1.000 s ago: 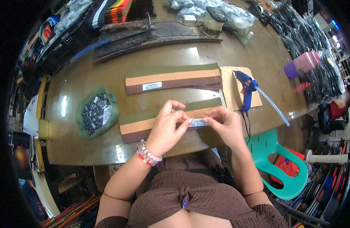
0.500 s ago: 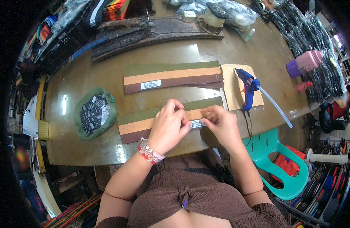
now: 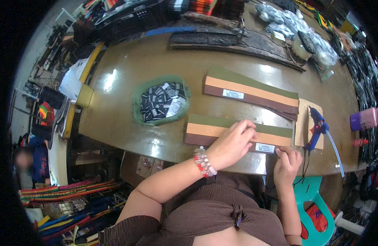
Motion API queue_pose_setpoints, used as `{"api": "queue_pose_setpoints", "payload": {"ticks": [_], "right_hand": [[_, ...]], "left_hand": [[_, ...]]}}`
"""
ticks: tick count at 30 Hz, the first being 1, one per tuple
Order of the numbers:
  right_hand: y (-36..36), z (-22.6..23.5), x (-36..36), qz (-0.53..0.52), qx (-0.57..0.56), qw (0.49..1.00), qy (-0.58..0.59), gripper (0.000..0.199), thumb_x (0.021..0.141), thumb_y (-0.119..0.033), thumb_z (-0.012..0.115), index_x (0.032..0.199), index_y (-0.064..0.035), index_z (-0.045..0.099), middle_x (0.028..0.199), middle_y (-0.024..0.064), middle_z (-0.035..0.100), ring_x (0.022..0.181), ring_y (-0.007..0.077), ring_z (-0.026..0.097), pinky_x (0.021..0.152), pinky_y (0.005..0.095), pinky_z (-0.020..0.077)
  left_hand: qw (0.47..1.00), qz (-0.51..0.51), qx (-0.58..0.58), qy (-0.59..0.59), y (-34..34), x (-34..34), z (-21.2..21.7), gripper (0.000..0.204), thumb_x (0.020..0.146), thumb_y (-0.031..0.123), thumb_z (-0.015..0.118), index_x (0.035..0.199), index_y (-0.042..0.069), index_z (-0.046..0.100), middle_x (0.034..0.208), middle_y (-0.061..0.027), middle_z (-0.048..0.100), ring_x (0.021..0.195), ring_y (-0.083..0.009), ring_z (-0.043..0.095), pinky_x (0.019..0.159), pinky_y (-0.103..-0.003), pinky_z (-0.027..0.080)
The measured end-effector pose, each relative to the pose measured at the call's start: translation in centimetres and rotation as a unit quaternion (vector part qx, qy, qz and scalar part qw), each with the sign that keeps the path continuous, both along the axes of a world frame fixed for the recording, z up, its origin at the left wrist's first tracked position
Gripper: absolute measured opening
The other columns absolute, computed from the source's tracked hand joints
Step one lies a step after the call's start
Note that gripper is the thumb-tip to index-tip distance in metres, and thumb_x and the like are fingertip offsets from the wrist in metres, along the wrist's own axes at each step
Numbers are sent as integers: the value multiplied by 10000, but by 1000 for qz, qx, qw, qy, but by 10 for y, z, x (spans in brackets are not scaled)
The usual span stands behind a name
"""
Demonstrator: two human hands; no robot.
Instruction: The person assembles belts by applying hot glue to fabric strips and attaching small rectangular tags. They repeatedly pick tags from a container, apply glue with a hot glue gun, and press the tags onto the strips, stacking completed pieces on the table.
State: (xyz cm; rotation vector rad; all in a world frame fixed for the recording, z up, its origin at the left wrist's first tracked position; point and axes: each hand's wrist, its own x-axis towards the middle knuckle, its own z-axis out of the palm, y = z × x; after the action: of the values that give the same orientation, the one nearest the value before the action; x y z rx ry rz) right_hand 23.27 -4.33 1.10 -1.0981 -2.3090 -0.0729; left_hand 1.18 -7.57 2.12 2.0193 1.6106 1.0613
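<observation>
A wide, glossy olive-brown bench (image 3: pixel 127 102) fills the middle of the view, its far edge crowded with dark bark-like slabs (image 3: pixel 222 39) and clear plastic bags (image 3: pixel 295 35). Two striped cloth-covered panels lie on it, each banded green, tan and brown. The far panel (image 3: pixel 254 91) sits at a slant near the bench's middle and carries a small white label. The near panel (image 3: pixel 222 130) lies along the front edge, right before the person. Left of both panels sits a green pouch of small black labels (image 3: pixel 160 102), open at the top. To the right, a blue hot-glue gun (image 3: pixel 316 127) rests on a piece of cardboard (image 3: pixel 300 123), with a pale glue stick jutting from its back.

The left hand (image 3: pixel 232 143), a beaded bracelet at the wrist, lies curled over the near panel with fingertips pressing down on its brown band. The right hand (image 3: pixel 286 164) is loosely curled at the panel's right end, thumb tip touching the bench edge just beside a small white label (image 3: pixel 265 147) stuck on the brown band. Neither hand grips anything.
</observation>
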Motion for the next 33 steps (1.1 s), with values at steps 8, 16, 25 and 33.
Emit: {"api": "queue_pose_setpoints", "payload": {"ticks": [8,16,25,33], "right_hand": [[-15,-21,-9,93,-20,995,40,268,655,-10,604,913,-67,648,995,105,578,994,313,550,906,441,422],[-14,-14,-12,86,-32,994,58,263,630,0,624,884,-66,638,993,106,580,985,314,555,872,430,437],[-13,-12,-13,79,-37,994,58,276,619,10,636,884,-68,640,987,104,585,968,311,563,879,435,436],[37,10,65,-243,-68,889,381,492,726,-181,789,1059,-5,472,1000,70,501,885,192,472,827,333,401]], "left_hand": [[961,267,-26,64,-23,-153,35,107,852,80,616,917,-1,641,872,-137,674,765,-220,669,714,-320,530],[923,344,-151,82,-25,-185,23,178,763,107,713,863,-12,627,783,-150,644,713,-286,635,670,-382,509],[939,313,0,144,-40,-186,25,101,818,36,648,907,12,607,848,-86,661,732,-184,630,694,-298,510],[935,296,-105,-167,-48,-200,31,86,925,94,566,956,15,551,931,-52,638,832,-108,597,730,-244,484]]}}
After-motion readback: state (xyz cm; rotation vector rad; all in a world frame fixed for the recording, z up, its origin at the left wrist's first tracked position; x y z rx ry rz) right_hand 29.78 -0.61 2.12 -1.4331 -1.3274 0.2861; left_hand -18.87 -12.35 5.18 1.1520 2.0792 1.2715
